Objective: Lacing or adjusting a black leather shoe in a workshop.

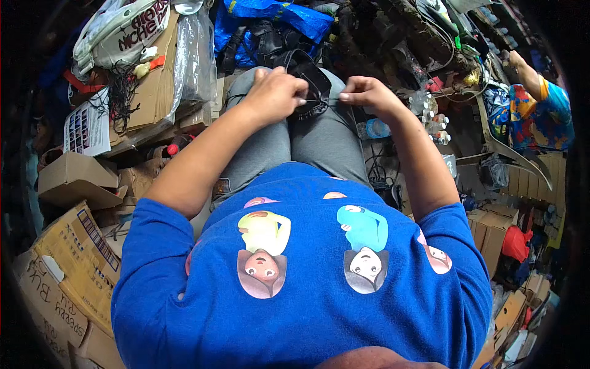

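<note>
A black shoe (312, 79) lies across my thighs, its dark opening facing up. My left hand (273, 96) is closed at the shoe's left side, thumb and forefinger pinched near its lower edge. To the right of the shoe, my right hand (373, 96) pinches thumb against fingers. A thin dark thread (330, 99) runs between the two pinches, across the shoe's near end. Whether a tool is in either hand is too small to tell. Grey trousers (261, 147) cover my legs under the shoe.
Beyond my knees lie black footwear (268, 42) and a blue plastic sheet (246, 11). Clear bottles (433, 123) stand to the right, near another person's arm (527, 77). Flat cardboard (153, 98) and a cardboard box (80, 178) are at the left.
</note>
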The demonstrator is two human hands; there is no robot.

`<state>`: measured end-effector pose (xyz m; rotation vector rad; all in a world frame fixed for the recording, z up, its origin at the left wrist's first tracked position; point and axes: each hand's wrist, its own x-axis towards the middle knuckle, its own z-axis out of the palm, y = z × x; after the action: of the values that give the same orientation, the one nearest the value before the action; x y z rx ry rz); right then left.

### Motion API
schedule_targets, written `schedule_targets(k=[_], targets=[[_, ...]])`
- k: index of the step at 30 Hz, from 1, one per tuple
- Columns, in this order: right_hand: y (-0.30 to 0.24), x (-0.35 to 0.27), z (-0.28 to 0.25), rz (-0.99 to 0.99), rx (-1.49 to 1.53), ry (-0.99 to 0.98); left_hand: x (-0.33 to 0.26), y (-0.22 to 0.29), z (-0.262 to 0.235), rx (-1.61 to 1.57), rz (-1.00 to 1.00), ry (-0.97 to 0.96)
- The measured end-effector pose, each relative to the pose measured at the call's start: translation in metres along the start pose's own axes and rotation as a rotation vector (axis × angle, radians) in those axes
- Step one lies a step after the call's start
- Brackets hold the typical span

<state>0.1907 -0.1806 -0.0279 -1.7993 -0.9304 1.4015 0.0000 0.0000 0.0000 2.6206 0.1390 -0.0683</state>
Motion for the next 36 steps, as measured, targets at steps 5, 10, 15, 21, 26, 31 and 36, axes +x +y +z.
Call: schedule_targets(k=[5, 10, 15, 21, 26, 31, 36], targets=[[0.005, -0.019, 0.017, -0.135, 0.093, 0.199, -0.003, 0.001, 0.008, -0.152, -0.068, 0.013], [0.020, -0.041, 0.020, -0.079, 0.038, 0.184, 0.010, 0.002, 0.011, -0.220, -0.037, -0.032], [-0.009, -0.045, -0.005, -0.294, -0.102, 0.405, 0.013, 0.004, 0.015, -0.124, 0.066, -0.085], [-0.034, -0.023, -0.014, -0.348, -0.847, 0.632, 0.015, 0.001, 0.014, -0.020, 0.147, -0.063], [-0.063, -0.025, 0.027, -0.369, -1.353, 0.276, 0.010, -0.004, 0.013, -0.041, 0.135, -0.045], [-0.063, -0.013, 0.036, -0.393, -1.374, 0.158, 0.004, -0.014, 0.018, 0.021, 0.243, 0.019], [-0.035, -0.022, 0.021, -0.522, -1.284, 0.246, -0.025, -0.025, 0.004, 0.165, 0.336, 0.149]])
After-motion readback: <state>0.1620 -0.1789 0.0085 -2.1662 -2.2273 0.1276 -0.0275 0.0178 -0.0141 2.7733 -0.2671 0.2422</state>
